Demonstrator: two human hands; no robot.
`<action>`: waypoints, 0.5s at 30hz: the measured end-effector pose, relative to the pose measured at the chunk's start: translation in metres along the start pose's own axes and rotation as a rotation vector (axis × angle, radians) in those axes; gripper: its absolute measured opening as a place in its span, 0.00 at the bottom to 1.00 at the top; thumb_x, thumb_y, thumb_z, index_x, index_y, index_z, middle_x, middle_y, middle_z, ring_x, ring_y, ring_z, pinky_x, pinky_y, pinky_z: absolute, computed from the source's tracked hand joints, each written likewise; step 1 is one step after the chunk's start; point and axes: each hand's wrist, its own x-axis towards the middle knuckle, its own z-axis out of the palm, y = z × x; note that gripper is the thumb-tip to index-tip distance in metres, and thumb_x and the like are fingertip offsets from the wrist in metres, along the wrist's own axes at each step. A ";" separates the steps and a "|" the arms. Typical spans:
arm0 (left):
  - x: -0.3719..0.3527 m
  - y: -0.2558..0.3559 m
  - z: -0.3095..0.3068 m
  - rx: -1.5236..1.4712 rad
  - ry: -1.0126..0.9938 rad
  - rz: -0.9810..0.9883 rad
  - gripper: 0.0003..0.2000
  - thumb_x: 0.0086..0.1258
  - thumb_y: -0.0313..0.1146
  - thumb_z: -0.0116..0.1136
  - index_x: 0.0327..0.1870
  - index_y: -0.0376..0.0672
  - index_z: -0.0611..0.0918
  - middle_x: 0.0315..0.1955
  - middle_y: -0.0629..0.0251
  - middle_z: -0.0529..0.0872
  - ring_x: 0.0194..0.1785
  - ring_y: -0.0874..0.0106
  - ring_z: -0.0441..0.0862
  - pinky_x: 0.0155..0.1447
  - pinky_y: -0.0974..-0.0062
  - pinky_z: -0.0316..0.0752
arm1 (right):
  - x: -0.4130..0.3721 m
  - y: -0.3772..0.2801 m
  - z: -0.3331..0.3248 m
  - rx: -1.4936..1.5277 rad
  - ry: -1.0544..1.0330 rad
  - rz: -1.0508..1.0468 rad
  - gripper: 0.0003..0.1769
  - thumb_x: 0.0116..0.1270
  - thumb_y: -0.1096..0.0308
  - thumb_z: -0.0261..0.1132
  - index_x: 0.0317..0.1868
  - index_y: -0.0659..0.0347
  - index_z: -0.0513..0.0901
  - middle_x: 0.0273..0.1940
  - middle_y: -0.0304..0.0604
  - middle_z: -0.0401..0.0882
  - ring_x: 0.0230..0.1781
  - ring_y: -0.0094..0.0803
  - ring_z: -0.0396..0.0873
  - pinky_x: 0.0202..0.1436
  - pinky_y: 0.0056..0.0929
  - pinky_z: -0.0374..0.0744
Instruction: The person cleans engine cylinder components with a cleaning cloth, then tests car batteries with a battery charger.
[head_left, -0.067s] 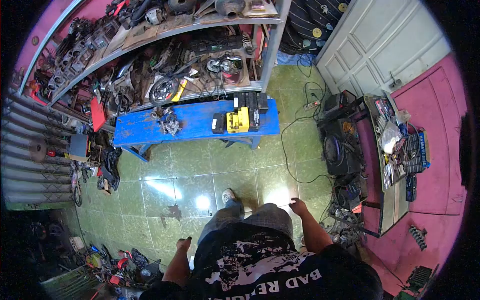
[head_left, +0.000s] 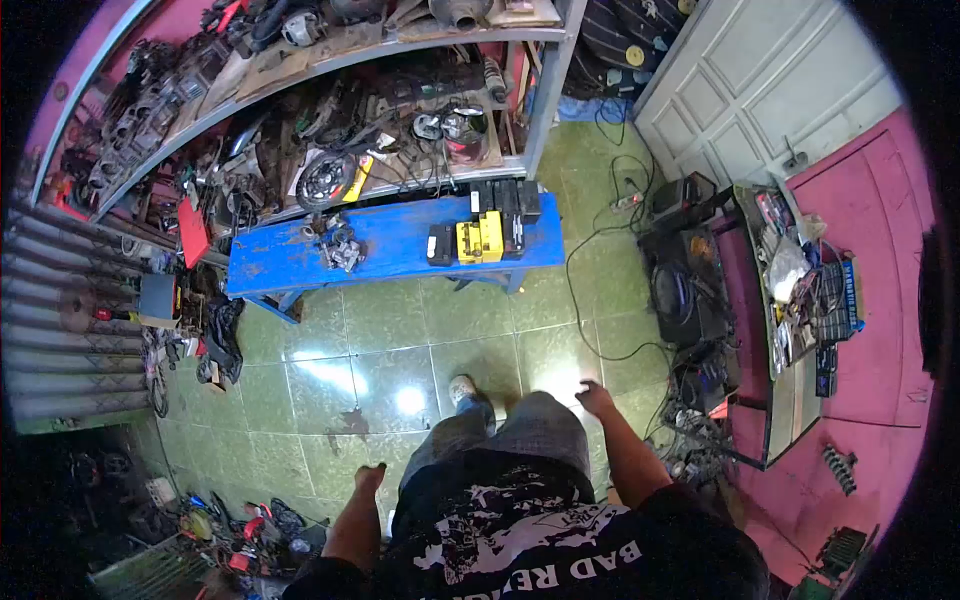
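Observation:
My left hand [head_left: 370, 477] hangs low beside my left thigh, over the tiles, with its fingers loosely bent and nothing visible in it. Out past my right knee, my right hand [head_left: 595, 397] shows a finger stretched away from the others, and it too holds nothing visible. Neither hand touches an object. Ahead stands a blue bench [head_left: 400, 232]. On its right end sit a yellow battery-like block [head_left: 479, 240] and several black ones [head_left: 440, 245] packed around it. A greasy metal engine part [head_left: 343, 248] lies toward its left end.
Shelves [head_left: 400, 62] full of engine parts rise behind the bench. A cable [head_left: 580, 310] snakes over the green floor [head_left: 470, 335] toward a black speaker [head_left: 680, 290]. A cluttered workbench [head_left: 795, 400] lines the right wall. Loose parts [head_left: 250, 530] lie at lower left.
The view has shifted slightly. My left hand sits a little higher in the picture, and my right hand has risen slightly too. Objects on the bench stay in place.

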 end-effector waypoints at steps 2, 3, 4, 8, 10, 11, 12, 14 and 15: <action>0.042 -0.025 -0.132 0.154 0.040 -0.010 0.44 0.60 0.68 0.65 0.61 0.30 0.84 0.61 0.34 0.84 0.68 0.46 0.81 0.73 0.58 0.74 | 0.060 -0.108 0.089 0.097 -0.147 -0.081 0.37 0.64 0.46 0.76 0.68 0.56 0.78 0.37 0.49 0.92 0.42 0.45 0.90 0.48 0.45 0.87; 0.063 0.013 -0.134 0.196 0.001 -0.028 0.43 0.61 0.68 0.64 0.60 0.32 0.85 0.62 0.37 0.84 0.67 0.45 0.82 0.72 0.57 0.75 | 0.079 -0.120 0.069 0.003 -0.082 -0.103 0.38 0.63 0.43 0.76 0.68 0.54 0.78 0.36 0.49 0.91 0.43 0.46 0.90 0.48 0.46 0.87; 0.086 0.046 -0.128 0.317 0.149 0.233 0.40 0.61 0.67 0.64 0.57 0.33 0.87 0.58 0.38 0.86 0.65 0.45 0.83 0.71 0.56 0.77 | 0.094 -0.138 0.044 -0.005 -0.034 -0.109 0.40 0.61 0.42 0.77 0.68 0.53 0.77 0.39 0.51 0.91 0.45 0.48 0.90 0.49 0.47 0.87; 0.080 0.203 -0.185 0.262 0.251 0.480 0.29 0.64 0.55 0.66 0.58 0.40 0.85 0.52 0.45 0.90 0.59 0.45 0.86 0.65 0.50 0.80 | 0.174 -0.228 0.018 0.079 0.087 -0.128 0.44 0.61 0.49 0.80 0.74 0.52 0.72 0.56 0.56 0.88 0.56 0.53 0.87 0.58 0.47 0.85; 0.086 0.282 -0.200 0.339 0.241 0.592 0.28 0.64 0.53 0.67 0.61 0.47 0.84 0.57 0.48 0.88 0.63 0.46 0.84 0.66 0.44 0.78 | 0.208 -0.267 0.009 0.126 0.181 -0.207 0.43 0.60 0.55 0.80 0.75 0.51 0.71 0.57 0.58 0.87 0.58 0.57 0.86 0.60 0.49 0.84; 0.093 0.321 -0.205 0.340 0.185 0.671 0.25 0.65 0.50 0.66 0.61 0.48 0.84 0.59 0.50 0.87 0.65 0.47 0.83 0.66 0.37 0.75 | 0.225 -0.285 0.006 0.137 0.230 -0.211 0.43 0.60 0.57 0.80 0.75 0.50 0.71 0.57 0.58 0.87 0.58 0.59 0.85 0.61 0.48 0.84; 0.106 0.353 -0.206 0.345 0.227 0.851 0.22 0.67 0.46 0.66 0.61 0.49 0.84 0.57 0.53 0.88 0.64 0.51 0.83 0.64 0.34 0.74 | 0.241 -0.298 0.007 0.179 0.288 -0.243 0.42 0.60 0.59 0.79 0.75 0.47 0.72 0.57 0.59 0.86 0.58 0.60 0.84 0.62 0.49 0.83; 0.072 0.429 -0.215 0.334 0.323 1.028 0.21 0.66 0.38 0.68 0.58 0.42 0.81 0.51 0.50 0.87 0.56 0.48 0.85 0.59 0.49 0.81 | 0.277 -0.313 0.023 0.345 0.292 -0.209 0.41 0.61 0.60 0.78 0.75 0.41 0.72 0.61 0.58 0.84 0.64 0.58 0.81 0.65 0.51 0.80; 0.064 0.461 -0.218 0.382 0.346 1.039 0.22 0.65 0.37 0.69 0.60 0.44 0.81 0.56 0.51 0.85 0.60 0.48 0.82 0.60 0.47 0.79 | 0.286 -0.322 0.030 0.369 0.299 -0.180 0.41 0.61 0.60 0.78 0.75 0.41 0.72 0.61 0.58 0.84 0.64 0.58 0.81 0.65 0.51 0.80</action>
